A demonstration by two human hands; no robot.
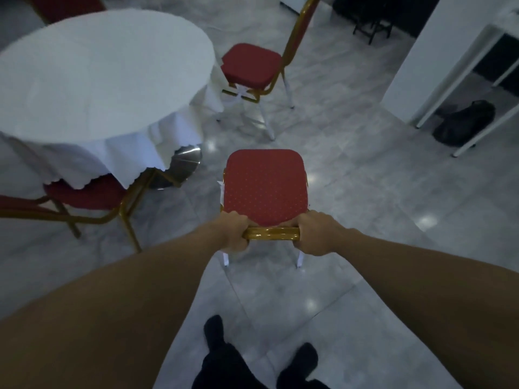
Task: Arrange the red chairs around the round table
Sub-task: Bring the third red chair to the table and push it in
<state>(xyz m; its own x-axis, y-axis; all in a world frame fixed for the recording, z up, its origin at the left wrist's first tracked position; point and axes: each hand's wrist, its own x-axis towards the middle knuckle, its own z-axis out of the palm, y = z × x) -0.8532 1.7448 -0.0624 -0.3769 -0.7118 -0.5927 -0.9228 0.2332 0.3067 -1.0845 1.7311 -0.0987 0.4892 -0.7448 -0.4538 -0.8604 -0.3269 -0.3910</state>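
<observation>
A red chair (265, 186) with a gold frame stands on the floor in front of me, to the right of the round table (92, 77) with its white cloth. My left hand (233, 231) and my right hand (316, 234) both grip the gold top bar of its backrest, one at each end. A second red chair (251, 64) stands at the table's far right side. A third red chair (84, 192) is tucked partly under the cloth at the table's near edge. Part of another red chair back (67, 5) shows behind the table.
A white column (438, 51) and a white-framed table (477, 80) stand at the right, with a dark bag (463, 122) beneath. The table's shiny metal base (182, 164) shows under the cloth. My dark shoes (213, 332) are on the glossy tiled floor.
</observation>
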